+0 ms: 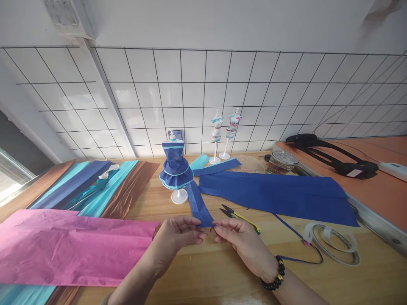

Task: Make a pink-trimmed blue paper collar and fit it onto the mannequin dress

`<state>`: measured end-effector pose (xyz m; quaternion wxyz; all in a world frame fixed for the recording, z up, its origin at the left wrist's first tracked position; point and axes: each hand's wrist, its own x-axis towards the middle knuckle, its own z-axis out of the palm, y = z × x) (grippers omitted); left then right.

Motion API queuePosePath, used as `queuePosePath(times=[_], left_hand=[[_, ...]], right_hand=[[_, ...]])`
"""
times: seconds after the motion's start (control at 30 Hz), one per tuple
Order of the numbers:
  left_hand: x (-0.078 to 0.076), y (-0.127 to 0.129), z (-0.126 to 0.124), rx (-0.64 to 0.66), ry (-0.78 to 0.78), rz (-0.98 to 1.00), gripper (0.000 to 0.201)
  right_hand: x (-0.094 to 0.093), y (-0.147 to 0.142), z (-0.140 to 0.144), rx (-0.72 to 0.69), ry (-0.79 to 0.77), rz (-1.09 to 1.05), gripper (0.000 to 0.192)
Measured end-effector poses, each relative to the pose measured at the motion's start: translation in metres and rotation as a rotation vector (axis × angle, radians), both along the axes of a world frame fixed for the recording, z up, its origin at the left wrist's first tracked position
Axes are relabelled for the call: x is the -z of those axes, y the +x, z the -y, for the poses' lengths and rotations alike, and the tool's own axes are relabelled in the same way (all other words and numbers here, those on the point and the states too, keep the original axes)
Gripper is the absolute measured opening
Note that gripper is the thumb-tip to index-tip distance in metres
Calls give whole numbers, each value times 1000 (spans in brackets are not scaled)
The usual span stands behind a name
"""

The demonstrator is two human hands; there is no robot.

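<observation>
Both hands are pinching the near end of a dark blue paper strip (197,204). The left hand (176,238) holds the left corner of that end with its fingertips closed on it. The right hand (239,238) holds the right corner the same way. The two hands sit close side by side, with only a small gap between them, near the front edge of the worktop (210,271).

The strip is long and thin. Its long way runs straight away from the hands, toward the back of the worktop and a little to the left. The far end reaches the foot of a tiny dress form (176,171) that wears a blue paper dress with light blue trim. So the strip lies ahead of the hands, not off to one side, and both hands are just as near to it.

A pair of small scissors with a yellow handle (241,217) lies just past the right hand, close to it. A big sheet of the same dark blue paper (280,192) is spread farther back on the right. A pink sheet (73,245) lies by the left edge, just beside the left hand. A roll of clear tape (333,243) rests near the right edge.
</observation>
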<state>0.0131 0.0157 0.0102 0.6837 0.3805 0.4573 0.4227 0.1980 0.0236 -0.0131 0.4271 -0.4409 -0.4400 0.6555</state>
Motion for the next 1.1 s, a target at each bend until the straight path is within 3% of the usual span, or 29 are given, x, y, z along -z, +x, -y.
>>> queuePosePath(times=[0.33,0.7,1.1], left_hand=[[-2,3,0,-7,49,-131,29],[1,5,1,-66,-44,-144,28],[3,8,1,-93,-45,-200,27]], right_hand=[[-1,1,0,-25,-29,-25,25],[-2,-2,2,-13,-88,-21,25],[-6,-5,4,12,-181,-56,20]])
